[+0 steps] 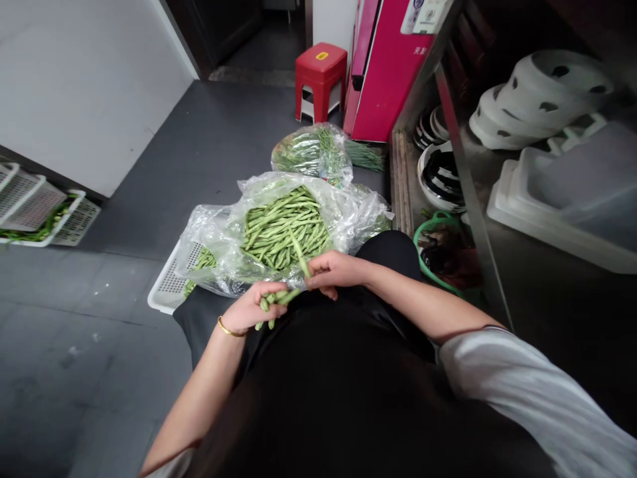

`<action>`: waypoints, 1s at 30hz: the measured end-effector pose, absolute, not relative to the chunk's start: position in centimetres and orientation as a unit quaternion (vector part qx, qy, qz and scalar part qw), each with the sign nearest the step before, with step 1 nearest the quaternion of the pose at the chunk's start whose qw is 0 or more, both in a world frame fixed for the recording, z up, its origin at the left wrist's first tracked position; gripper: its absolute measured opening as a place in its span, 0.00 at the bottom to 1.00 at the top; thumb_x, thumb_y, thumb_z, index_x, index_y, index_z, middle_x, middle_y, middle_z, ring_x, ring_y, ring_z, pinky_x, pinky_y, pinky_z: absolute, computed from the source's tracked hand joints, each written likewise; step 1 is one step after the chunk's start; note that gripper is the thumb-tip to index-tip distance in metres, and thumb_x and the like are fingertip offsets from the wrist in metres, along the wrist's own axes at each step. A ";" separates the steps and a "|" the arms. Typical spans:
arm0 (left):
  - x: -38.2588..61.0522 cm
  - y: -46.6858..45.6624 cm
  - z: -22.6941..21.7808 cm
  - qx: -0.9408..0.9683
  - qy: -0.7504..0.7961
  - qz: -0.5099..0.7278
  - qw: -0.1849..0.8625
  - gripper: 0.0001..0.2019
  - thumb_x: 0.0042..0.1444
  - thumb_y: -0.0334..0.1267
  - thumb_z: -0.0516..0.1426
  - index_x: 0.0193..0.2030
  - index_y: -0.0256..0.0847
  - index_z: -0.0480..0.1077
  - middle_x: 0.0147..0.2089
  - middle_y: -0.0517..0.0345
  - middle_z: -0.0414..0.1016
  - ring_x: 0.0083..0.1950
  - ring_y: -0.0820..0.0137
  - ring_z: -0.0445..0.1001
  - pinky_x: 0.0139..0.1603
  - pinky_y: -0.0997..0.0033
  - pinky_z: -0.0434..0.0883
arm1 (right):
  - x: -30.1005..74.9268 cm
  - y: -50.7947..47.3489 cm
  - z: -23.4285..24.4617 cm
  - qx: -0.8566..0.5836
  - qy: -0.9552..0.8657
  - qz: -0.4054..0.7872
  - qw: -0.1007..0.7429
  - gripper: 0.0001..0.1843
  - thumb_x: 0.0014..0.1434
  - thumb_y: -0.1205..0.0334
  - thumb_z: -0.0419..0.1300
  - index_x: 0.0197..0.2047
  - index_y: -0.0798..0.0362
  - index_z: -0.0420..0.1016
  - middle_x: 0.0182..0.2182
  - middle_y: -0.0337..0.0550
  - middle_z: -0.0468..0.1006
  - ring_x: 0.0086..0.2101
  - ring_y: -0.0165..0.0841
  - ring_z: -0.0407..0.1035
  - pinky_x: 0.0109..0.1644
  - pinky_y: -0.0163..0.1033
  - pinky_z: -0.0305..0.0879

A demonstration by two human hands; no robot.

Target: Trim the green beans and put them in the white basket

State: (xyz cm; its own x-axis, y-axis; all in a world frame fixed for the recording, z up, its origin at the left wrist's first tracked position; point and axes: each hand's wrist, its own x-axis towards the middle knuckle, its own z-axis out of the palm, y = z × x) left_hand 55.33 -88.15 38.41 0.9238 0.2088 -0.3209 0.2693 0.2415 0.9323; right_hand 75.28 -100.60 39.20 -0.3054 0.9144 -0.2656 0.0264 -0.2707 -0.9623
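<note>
My left hand (259, 304) is closed around several green bean pieces (273, 299), whose ends stick out on both sides of the fingers. Just to its right, my right hand (332, 271) pinches a long green bean (298, 251) that points up and away from me. Both hands are over my lap, close together. Beyond them, a clear plastic bag (226, 229) lies open with a large heap of green beans (286, 226) inside. Partly under the bag is a white perforated basket (166, 282) with more beans at its edge.
Behind the bag lies another plastic bag of greens (311, 149). A red stool (321, 73) stands by a pink cabinet (393, 66). At right, a metal shelf holds white containers (537, 99), with a green basket (423, 249) below. White baskets (74, 222) stand at far left.
</note>
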 end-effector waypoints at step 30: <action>57.5 -91.2 36.7 0.441 0.307 0.117 0.835 0.11 0.42 0.32 0.63 0.32 0.36 0.67 0.21 0.65 0.64 0.19 0.78 0.62 0.18 0.78 0.60 | 73.6 -95.2 37.6 -0.675 -0.496 0.338 0.429 0.19 0.64 0.52 0.43 0.35 0.56 0.67 0.22 0.39 0.72 0.23 0.28 0.67 0.30 0.33 0.64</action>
